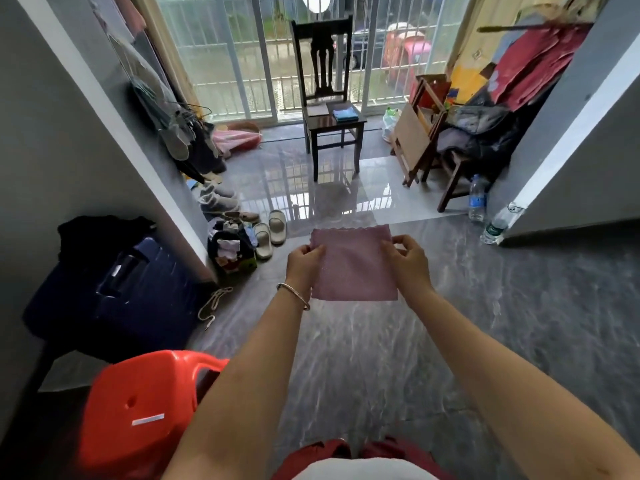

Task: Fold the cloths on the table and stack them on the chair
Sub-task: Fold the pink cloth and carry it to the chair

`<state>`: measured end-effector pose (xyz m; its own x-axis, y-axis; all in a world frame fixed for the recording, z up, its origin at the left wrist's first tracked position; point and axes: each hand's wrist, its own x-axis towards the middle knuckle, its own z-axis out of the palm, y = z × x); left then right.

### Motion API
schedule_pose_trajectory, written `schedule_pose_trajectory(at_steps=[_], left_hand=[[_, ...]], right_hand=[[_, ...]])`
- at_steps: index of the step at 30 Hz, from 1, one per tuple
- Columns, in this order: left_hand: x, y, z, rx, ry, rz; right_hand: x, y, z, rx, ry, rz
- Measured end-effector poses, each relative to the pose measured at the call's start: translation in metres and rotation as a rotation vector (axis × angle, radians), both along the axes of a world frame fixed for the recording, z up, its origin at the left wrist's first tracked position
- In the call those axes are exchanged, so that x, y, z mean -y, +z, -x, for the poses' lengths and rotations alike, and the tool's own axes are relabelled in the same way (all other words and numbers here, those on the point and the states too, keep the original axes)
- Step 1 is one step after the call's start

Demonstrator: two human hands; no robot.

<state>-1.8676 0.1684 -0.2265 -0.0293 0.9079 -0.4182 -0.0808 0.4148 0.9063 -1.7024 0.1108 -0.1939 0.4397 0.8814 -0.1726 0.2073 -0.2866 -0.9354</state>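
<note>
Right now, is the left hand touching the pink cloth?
Touching. The head view shows the left hand pinching the pink cloth at its left edge.

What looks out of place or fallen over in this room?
One plastic bottle lies tipped on the floor by the right wall, beside a second bottle standing upright. The left hand and right hand hold the pink cloth flat.
</note>
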Motion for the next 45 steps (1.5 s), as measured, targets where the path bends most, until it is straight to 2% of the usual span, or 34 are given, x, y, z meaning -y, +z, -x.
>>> schedule_pose_trajectory(at_steps=[13,28,31,45], left_hand=[[-0.090,0.000,-0.035,-0.024,-0.014,-0.001],[-0.225,0.018,-0.127,0.066,0.115,-0.014],[-0.249,0.018,-0.140,0.027,0.125,-0.025],[-0.349,0.003,-0.145,0.008,0.176,0.011]], right_hand=[[-0.095,-0.006,-0.038,0.017,0.019,-0.016],[-0.247,0.013,-0.131,0.057,0.115,-0.034],[-0.273,0.014,-0.144,0.061,0.131,-0.032],[-0.381,0.001,-0.154,0.096,0.194,0.003]])
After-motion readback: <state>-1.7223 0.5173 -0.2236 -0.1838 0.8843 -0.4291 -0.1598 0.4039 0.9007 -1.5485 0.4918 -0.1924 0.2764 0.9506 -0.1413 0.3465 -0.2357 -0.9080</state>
